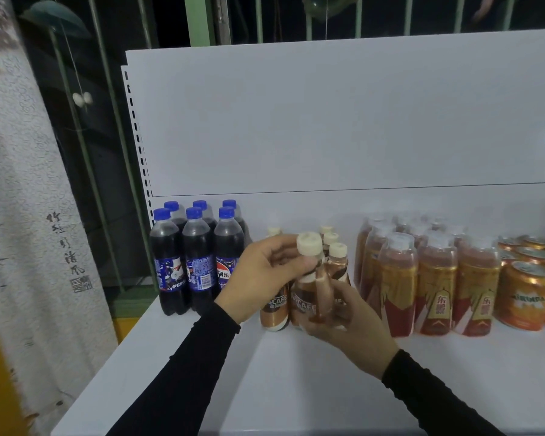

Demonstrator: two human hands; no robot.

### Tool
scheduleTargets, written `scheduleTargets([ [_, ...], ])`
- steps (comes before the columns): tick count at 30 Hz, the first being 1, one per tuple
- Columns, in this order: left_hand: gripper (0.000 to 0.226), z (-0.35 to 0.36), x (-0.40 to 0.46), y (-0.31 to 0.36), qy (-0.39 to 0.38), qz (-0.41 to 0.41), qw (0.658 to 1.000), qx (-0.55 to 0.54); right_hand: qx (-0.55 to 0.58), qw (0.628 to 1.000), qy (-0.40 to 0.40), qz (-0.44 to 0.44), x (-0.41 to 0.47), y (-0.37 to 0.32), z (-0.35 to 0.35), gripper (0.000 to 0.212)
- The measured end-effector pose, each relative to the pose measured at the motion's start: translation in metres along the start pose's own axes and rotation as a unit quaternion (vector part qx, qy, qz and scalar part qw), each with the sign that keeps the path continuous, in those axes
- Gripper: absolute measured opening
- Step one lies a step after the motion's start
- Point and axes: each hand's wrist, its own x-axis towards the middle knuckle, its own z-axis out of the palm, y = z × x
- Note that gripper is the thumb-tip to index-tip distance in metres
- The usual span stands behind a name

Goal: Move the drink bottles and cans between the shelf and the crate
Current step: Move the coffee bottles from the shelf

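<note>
Together both hands [299,287] hold a brown-filled coffee bottle [309,294] above the shelf [296,388].

head-worn view, down onto shelf [296,388]

Drinks stood in groups along the back of the shelf [296,388].
From left to right: cola bottles [199,259], coffee bottles [306,297], energy-drink bottles [434,284], then cans [526,294]; both hands held the front coffee bottle, left hand [258,278] at its neck, right hand [353,316] lower.
</note>
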Motion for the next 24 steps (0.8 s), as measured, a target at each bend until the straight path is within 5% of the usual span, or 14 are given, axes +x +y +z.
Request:
scheduleTargets([
  [7,0.045,0.0,-0.011,-0.008,-0.111,-0.006,0.992,0.058,-0.103,0.995,0.012,-0.006,0.003,0.03,-0.006,0.068],
  [18,0.049,-0.002,-0.004,-0.006,-0.083,0.025,0.993,0.082,-0.125,0.992,-0.001,-0.004,0.003,0.029,-0.011,0.061],
  [24,0.034,-0.005,0.02,0.018,-0.075,0.027,0.98,0.183,-0.101,0.99,-0.097,-0.009,0.002,0.012,-0.025,0.071],
])
